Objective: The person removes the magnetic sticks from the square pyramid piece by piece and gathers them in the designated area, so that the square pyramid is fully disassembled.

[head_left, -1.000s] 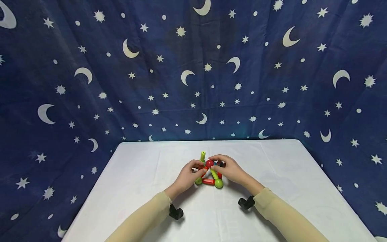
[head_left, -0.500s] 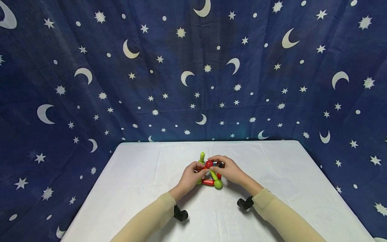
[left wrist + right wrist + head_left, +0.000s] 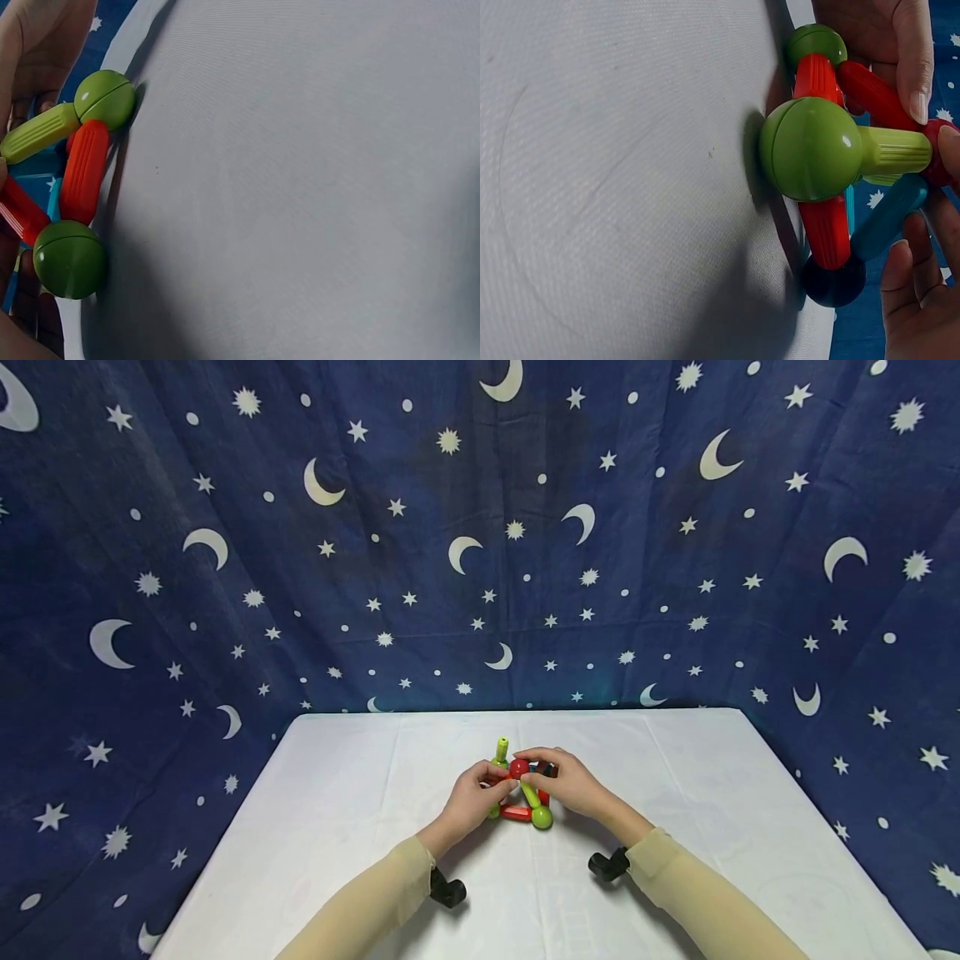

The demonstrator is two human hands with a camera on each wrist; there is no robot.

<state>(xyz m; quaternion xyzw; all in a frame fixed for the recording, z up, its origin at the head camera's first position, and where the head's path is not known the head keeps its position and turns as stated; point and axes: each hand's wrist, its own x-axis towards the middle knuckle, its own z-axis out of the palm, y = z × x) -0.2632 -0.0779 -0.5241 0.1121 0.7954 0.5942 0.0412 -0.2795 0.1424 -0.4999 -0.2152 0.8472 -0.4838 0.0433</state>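
Observation:
Coloured magnetic rods and balls form a small pyramid-like frame. At its top sits a red ball (image 3: 519, 768), which my right hand (image 3: 573, 782) grips between thumb and fingers. From the left, my left hand (image 3: 468, 797) pinches a slanting red rod (image 3: 877, 94) that runs up to this ball. A lime rod (image 3: 895, 151) and a teal rod (image 3: 889, 216) slant up to it too. At the base, a red rod (image 3: 516, 812) links a near green ball (image 3: 542, 817) with another green ball (image 3: 70, 259). A dark blue ball (image 3: 834, 281) forms a further corner.
Behind the frame, a lime rod (image 3: 502, 749) points upward. Everything stands on a white-covered table (image 3: 360, 777), backed by a dark blue curtain (image 3: 420, 568) with moons and stars. Black wrist cameras hang below the left sleeve (image 3: 447, 890) and the right sleeve (image 3: 608, 865).
During the first half second my left hand slid slightly right, closer to the red ball, and the left sleeve followed. My right hand stayed almost still on the ball.

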